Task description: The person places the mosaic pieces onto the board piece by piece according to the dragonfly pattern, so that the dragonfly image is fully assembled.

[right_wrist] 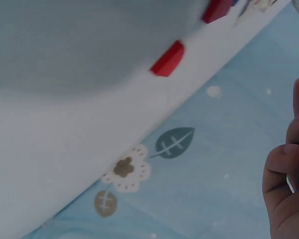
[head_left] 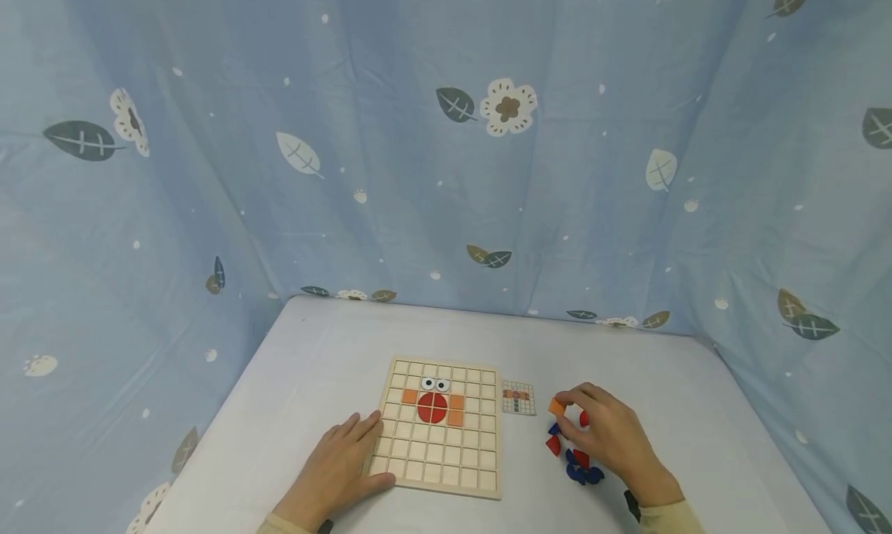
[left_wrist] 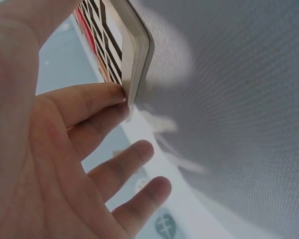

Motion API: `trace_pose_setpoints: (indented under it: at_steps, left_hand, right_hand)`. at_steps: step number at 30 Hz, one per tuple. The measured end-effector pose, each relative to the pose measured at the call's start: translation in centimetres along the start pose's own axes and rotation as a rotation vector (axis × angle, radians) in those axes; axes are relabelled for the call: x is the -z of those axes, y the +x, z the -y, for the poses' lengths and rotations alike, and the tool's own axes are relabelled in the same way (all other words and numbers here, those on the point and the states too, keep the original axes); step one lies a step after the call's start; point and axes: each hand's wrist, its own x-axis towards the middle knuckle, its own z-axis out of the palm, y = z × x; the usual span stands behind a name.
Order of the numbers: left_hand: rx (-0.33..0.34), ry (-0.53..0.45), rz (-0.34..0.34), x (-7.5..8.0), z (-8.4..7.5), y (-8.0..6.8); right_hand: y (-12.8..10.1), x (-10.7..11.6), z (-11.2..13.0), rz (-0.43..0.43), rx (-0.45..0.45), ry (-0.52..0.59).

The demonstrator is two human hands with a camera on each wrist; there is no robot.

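1. Wooden grid board (head_left: 440, 426) lies at lower centre; the left hand (head_left: 341, 472) rests flat, fingers straight, against its lower left corner.
2. Right of it, the right hand (head_left: 613, 437) pinches an orange piece (head_left: 556, 407), nearer than the left.

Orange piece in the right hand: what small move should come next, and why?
Probably carry the orange piece left to the board. The right hand pinches it above the loose pieces, the left hand steadies the board's edge, and the figure seems unfinished beside the card.
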Motion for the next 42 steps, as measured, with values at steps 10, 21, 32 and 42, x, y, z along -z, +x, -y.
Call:
trace_pose_setpoints:
  at_steps: [10, 21, 32, 42]
  left_hand:
    - [-0.006, -0.024, 0.012, 0.4, -0.2, -0.2]
    - [0.009, -0.032, 0.029, 0.2, -0.4, -0.1]
    - [0.014, -0.023, 0.016, 0.0, -0.3, -0.2]
    - [0.01, -0.019, 0.021, 0.2, -0.3, -0.2]
  right_hand:
    - [2.7, -1.2, 2.6, -0.106, 0.147, 0.071]
    - [5.7, -3.2, 6.3, -0.096, 0.221, 0.156]
    - [8.5, -5.4, 9.7, -0.113, 0.294, 0.27]
    - [10.7, -7.0, 12.8, -0.136, 0.359, 0.309]
